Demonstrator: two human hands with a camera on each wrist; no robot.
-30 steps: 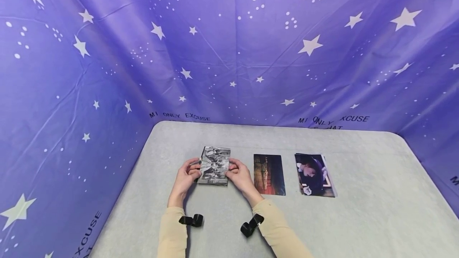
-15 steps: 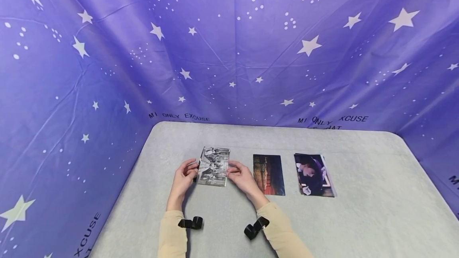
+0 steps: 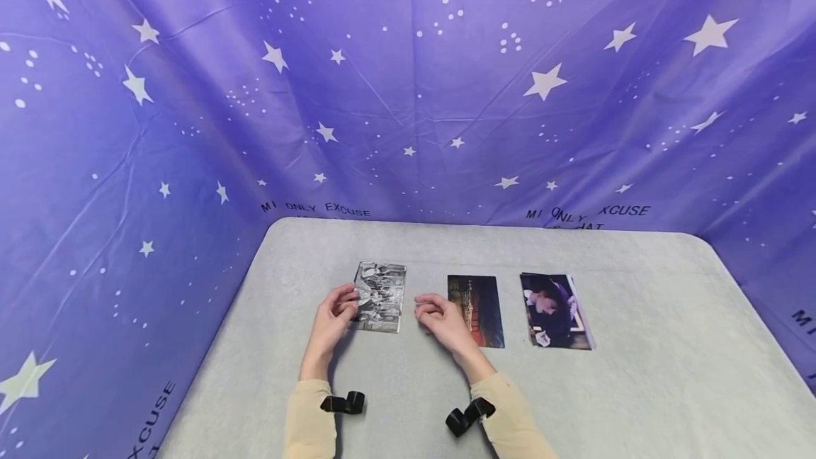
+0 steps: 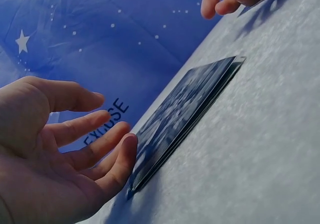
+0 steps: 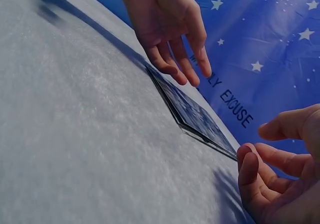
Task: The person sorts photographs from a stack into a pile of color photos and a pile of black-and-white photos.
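Observation:
A small stack of photo cards (image 3: 382, 297), a black-and-white picture on top, lies flat on the table at the left. My left hand (image 3: 331, 321) is at its left edge, fingers loosely bent and thumb apart from them. In the left wrist view the little fingertip is right by the edge of the stack (image 4: 187, 114); whether it touches cannot be told. My right hand (image 3: 445, 323) hovers off the stack's right side with relaxed fingers, partly over a dark red photo card (image 3: 487, 307). Nothing is held in either hand.
Farther right on the grey table (image 3: 656, 317) lies a fanned stack of photo cards (image 3: 554, 310) showing a person on top. A purple star-printed curtain (image 3: 408, 91) surrounds the table's back and sides. Black bands (image 3: 344, 403) circle both wrists.
Both hands held the black-and-white stack's sides earlier. The right hand has let go and drawn away to the right; the left has loosened. The stack stays almost in place.

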